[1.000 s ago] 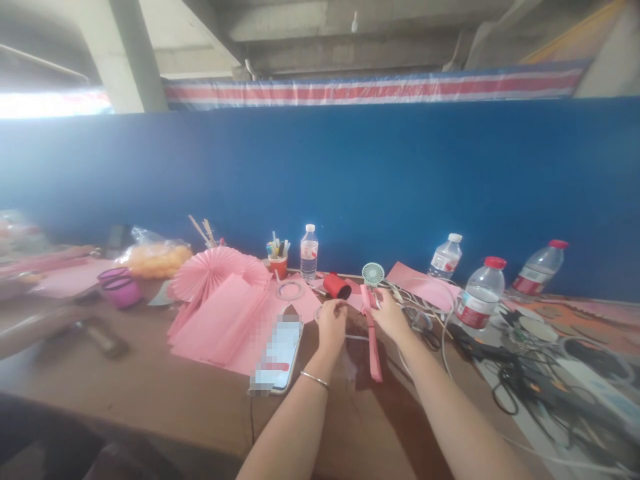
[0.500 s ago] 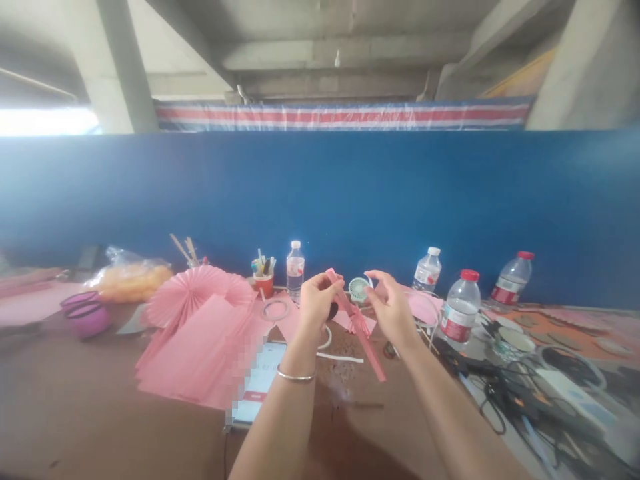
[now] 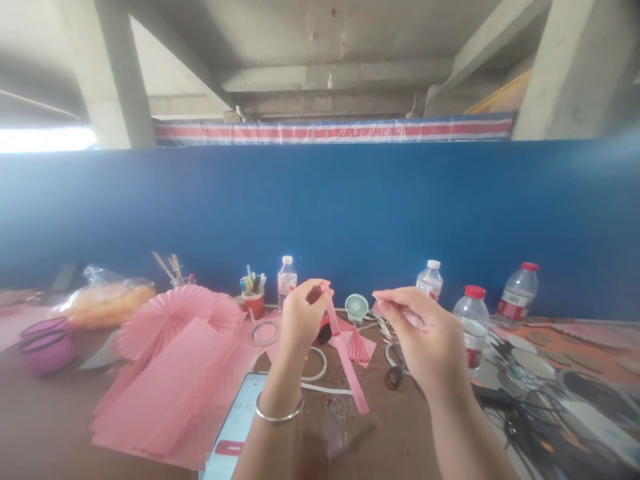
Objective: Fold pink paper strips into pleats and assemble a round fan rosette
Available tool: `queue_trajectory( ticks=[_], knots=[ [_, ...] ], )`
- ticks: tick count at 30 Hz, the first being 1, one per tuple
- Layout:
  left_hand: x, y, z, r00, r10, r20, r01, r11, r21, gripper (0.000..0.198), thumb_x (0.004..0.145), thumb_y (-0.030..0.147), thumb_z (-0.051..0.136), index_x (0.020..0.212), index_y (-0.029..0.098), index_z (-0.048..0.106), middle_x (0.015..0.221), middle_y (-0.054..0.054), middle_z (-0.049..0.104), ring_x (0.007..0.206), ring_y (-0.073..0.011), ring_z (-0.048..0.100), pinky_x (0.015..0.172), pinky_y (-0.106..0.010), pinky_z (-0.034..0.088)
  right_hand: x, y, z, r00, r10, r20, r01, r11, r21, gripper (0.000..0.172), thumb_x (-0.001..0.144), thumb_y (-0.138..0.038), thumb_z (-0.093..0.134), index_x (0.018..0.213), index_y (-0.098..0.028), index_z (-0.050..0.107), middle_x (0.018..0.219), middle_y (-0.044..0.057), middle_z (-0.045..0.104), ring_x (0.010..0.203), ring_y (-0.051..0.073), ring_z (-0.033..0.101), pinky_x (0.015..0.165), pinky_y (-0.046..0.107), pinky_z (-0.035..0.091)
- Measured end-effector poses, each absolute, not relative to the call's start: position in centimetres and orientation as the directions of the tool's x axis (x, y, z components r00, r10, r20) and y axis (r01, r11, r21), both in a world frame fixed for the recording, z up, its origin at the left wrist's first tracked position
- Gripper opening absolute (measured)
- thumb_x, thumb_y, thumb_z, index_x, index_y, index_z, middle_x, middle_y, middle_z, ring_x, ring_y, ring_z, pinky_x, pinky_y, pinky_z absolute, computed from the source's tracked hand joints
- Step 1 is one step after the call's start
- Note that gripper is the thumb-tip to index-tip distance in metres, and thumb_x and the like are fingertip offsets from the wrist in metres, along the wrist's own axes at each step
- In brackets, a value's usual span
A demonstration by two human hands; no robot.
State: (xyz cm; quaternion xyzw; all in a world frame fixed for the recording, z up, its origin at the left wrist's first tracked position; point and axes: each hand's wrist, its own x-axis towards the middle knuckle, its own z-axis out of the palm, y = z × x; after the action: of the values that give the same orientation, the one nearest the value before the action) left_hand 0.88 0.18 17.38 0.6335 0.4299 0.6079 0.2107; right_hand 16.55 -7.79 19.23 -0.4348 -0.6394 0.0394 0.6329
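Between left fingers [image 3: 309, 291], pink strip [image 3: 347, 363]

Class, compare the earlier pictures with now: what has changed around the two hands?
The left hand has taken hold of the pink strip near its upper end; the right hand has drawn away rightward from it. The small fan and phone stayed put.

- Blue partition [image 3: 320, 213], spanning the full width behind brown tabletop [image 3: 395, 433].
- Red-white-blue striped sheeting [image 3: 340, 131] above it.
- Concrete pillars [image 3: 107, 87] at left and right.
- Overhead: concrete ceiling [image 3: 280, 33] with beams [image 3: 345, 75] and small bulb [image 3: 330, 82].
- Bright glare [image 3: 45, 139] at far left, above partition.
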Motion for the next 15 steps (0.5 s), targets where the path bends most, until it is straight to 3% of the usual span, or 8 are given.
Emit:
queue_trajectory(
  ticks=[3,8,15],
  knots=[
    [0.3,0.2,17.6,-0.113,0.781,0.614,0.405,-0.528,0.746,0.017,0.066,0.027,0.055,0.078,0.020,0.064,0.073,-0.002,0.063,0.065,-0.0143,0.055,0.063,-0.025,0.040,16.6,-8.2,19.2,0.157,0.691,0.706,0.447,0.587,-0.675,0.014,0.075,-0.029,0.053,0.086,-0.026,0.061,0.073,0.001,0.060,0.059,0.014,0.054,0.053,0.027,0.044],
    [0.1,0.4,17.4,-0.081,0.806,0.587,0.431,-0.503,0.750,0.019,0.067,0.023,0.052,0.081,0.021,0.064,0.069,0.000,0.061,0.060,-0.0128,0.054,0.059,-0.025,0.041,15.8,-8.1,19.0,0.051,0.787,0.615,0.321,0.570,-0.756,0.039,0.072,-0.027,0.055,0.109,-0.026,0.044,0.066,-0.002,0.059,0.053,0.013,0.053,0.052,0.027,0.043],
    [0.9,-2.0,18.8,0.102,0.856,0.507,0.284,-0.514,0.809,0.015,0.069,0.022,0.050,0.078,0.019,0.062,0.064,-0.001,0.062,0.058,-0.0135,0.059,0.055,-0.025,0.046,15.6,-7.0,18.9,-0.088,0.907,0.411,0.173,0.420,-0.891,0.023,0.069,-0.033,0.058,0.084,-0.020,0.047,0.066,-0.002,0.055,0.056,0.010,0.051,0.050,0.022,0.042]
  ],
)
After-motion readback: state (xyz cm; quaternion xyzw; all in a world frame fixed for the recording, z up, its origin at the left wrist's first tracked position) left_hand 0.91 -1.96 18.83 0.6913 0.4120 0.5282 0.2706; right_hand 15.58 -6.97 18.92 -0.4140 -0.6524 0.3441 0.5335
